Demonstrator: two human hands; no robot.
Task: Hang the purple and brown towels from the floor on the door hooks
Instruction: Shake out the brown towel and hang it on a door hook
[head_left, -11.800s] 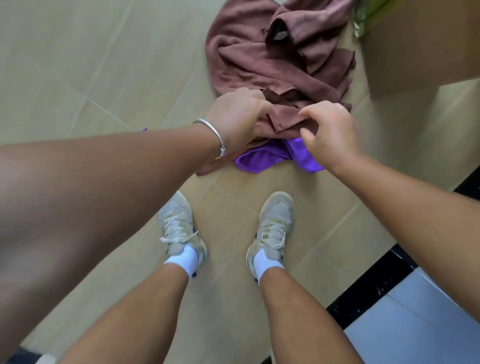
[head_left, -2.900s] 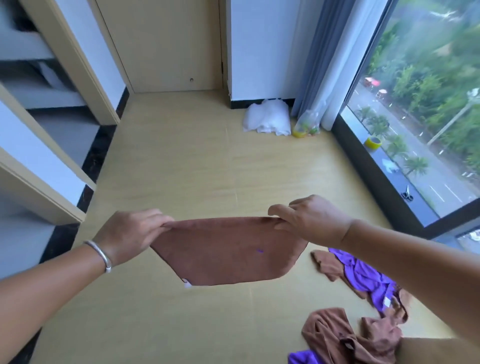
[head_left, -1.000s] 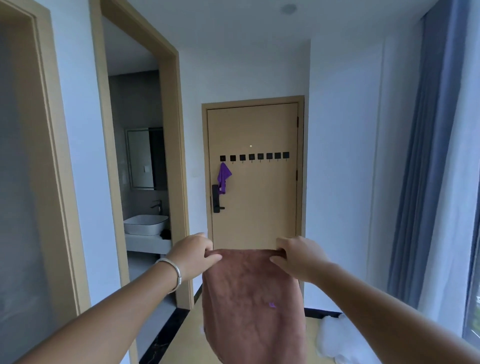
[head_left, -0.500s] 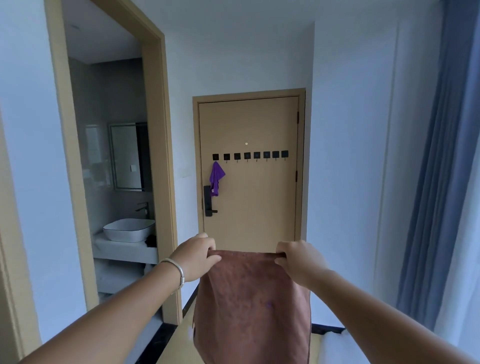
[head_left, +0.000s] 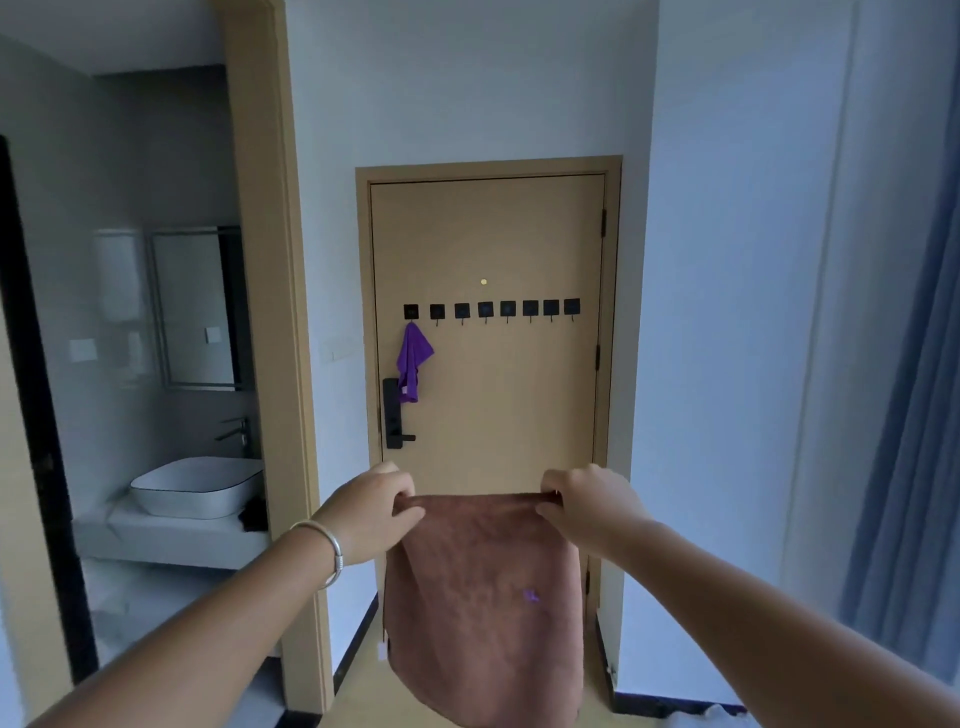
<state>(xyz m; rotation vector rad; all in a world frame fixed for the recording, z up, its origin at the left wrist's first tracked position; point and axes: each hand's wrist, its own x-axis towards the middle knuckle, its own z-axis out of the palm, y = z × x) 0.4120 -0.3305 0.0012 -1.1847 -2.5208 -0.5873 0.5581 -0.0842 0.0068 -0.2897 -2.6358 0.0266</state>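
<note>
Hands up front: my left hand (head_left: 371, 512) and right hand (head_left: 584, 506) pinch the brown towel (head_left: 485, 603) by its top corners, spreading it flat for the far door's (head_left: 488, 234) 7 free hooks (head_left: 508, 308).
</note>
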